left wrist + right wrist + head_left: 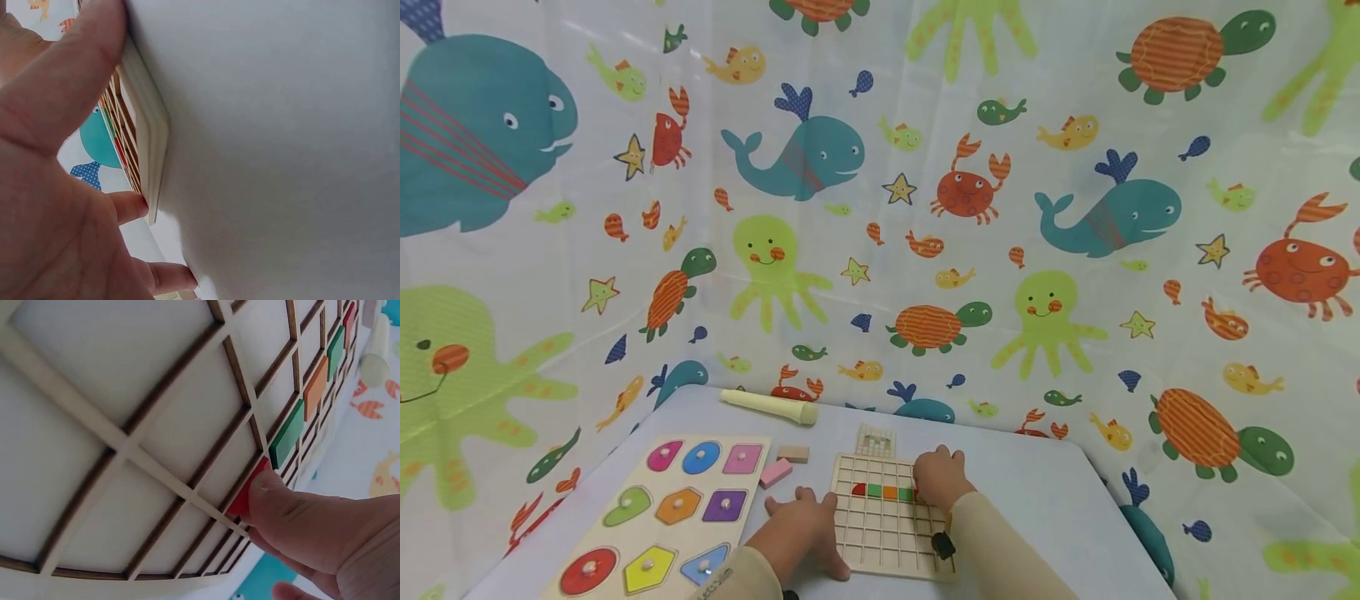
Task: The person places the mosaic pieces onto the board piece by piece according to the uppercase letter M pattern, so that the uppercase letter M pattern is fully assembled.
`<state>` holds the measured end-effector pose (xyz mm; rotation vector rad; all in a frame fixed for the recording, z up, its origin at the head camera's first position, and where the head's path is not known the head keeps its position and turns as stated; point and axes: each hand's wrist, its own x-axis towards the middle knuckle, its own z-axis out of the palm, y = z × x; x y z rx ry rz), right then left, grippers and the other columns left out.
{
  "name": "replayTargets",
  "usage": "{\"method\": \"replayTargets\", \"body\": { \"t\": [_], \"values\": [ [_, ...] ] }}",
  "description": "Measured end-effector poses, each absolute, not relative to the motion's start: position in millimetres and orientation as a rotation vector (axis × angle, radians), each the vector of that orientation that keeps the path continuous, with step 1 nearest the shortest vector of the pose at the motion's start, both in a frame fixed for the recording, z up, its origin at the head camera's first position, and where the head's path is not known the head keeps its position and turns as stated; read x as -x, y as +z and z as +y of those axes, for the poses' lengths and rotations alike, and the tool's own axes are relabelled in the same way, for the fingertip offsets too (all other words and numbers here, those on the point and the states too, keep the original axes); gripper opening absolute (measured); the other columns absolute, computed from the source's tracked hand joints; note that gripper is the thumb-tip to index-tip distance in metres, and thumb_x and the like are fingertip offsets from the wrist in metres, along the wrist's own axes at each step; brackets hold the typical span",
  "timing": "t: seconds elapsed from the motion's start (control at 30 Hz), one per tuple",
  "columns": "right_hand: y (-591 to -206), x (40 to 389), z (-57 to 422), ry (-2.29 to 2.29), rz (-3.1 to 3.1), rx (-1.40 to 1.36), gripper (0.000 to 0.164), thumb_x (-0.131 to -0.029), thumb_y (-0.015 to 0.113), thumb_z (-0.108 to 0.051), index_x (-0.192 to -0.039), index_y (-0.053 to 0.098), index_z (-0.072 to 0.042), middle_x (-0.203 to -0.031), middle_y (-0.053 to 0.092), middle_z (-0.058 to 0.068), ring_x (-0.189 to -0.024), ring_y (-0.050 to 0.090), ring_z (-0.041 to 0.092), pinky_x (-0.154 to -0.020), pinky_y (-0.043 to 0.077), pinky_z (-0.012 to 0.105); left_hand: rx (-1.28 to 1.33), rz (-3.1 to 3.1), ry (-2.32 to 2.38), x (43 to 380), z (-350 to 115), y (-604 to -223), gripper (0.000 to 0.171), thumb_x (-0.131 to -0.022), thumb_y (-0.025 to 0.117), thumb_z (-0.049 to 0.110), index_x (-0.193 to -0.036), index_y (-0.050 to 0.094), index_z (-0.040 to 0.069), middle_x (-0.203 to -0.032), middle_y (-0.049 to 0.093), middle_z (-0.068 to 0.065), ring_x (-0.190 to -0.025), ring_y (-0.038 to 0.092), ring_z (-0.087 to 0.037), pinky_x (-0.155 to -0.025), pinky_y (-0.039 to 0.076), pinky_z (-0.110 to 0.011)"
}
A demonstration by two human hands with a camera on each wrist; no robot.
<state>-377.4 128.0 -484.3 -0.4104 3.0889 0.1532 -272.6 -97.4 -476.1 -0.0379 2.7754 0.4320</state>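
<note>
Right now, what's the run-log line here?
left hand: touches wooden grid board | right hand: touches red tile | next tile: green tile

Red tile (242, 495) partly behind right fingers (278, 497), shape puzzle (651, 532) cropped below

White desk (1037, 500) carries 9-shape peg puzzle (711, 533), gridded board (872, 543), slotted wooden piece (876, 431), cream microphone-shaped stick (769, 406), pink block (776, 472), tan block (793, 454)

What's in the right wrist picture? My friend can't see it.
A right hand touches a red tile on a pale grid board, in line with a green tile, an orange tile, another green tile and another red tile.
</note>
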Motion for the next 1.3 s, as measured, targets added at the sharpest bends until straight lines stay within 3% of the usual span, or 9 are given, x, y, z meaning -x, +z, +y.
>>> {"method": "replayTargets", "body": {
  "t": [0.6,0.93,1.3],
  "values": [
    [-475,377,134,0.002,3.074,0.423,0.028,-0.086,0.09,-0.02,-0.069,0.068,-0.022,-0.076,0.061,-0.006,-0.091,0.046,0.023,-0.092,0.035,0.053,0.026,2.779,0.423,271,-97,-472,0.105,-0.064,0.1,0.054,-0.15,0.055,0.012,-0.154,0.043,-0.035,-0.134,0.048,-0.068,-0.12,0.015,-0.085],
    [-482,378,134,0.013,3.065,0.42,0.029,-0.09,0.087,-0.02,-0.069,0.067,-0.023,-0.078,0.061,-0.004,-0.097,0.049,0.025,-0.094,0.037,0.055,0.028,2.775,0.416,271,-99,-473,0.106,-0.064,0.1,0.054,-0.15,0.055,0.012,-0.155,0.043,-0.035,-0.135,0.048,-0.068,-0.119,0.015,-0.086],
    [-477,366,137,-0.008,3.115,0.388,0.029,-0.09,0.085,-0.036,-0.069,0.071,-0.023,-0.076,0.065,-0.007,-0.115,0.053,0.031,-0.112,0.034,0.067,0.035,2.769,0.431,272,-98,-475,0.108,-0.062,0.101,0.055,-0.151,0.055,0.013,-0.157,0.041,-0.036,-0.139,0.043,-0.069,-0.12,0.014,-0.085]
  ]
}}
